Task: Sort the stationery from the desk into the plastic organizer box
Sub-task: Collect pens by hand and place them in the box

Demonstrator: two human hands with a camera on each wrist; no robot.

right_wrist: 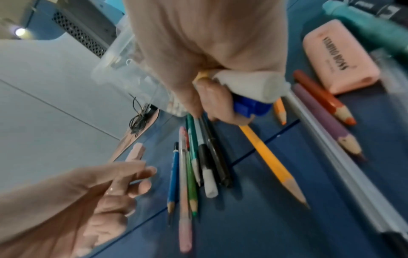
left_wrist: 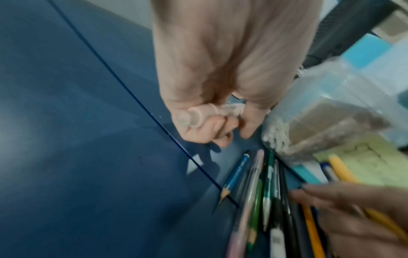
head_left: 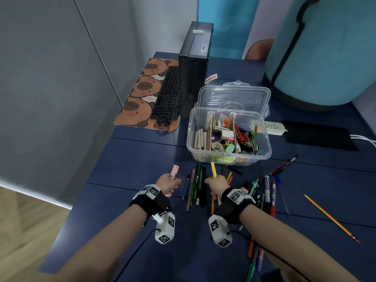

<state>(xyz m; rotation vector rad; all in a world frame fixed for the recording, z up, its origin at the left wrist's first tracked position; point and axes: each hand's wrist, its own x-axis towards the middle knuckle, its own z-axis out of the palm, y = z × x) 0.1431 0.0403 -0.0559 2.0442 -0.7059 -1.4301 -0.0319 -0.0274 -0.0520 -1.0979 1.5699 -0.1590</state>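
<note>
The clear plastic organizer box stands open on the blue desk, with several items inside. Just in front of it, my left hand grips a pale pink pen, also seen in the left wrist view as the pink pen. My right hand grips a yellow pencil upright. In the right wrist view that hand holds the yellow pencil together with a white and blue object. A row of pens and pencils lies between the hands.
More pens and markers lie right of my right hand, with a pink eraser and a loose pencil. The box lid, computer tower, keyboard and power strip stand behind.
</note>
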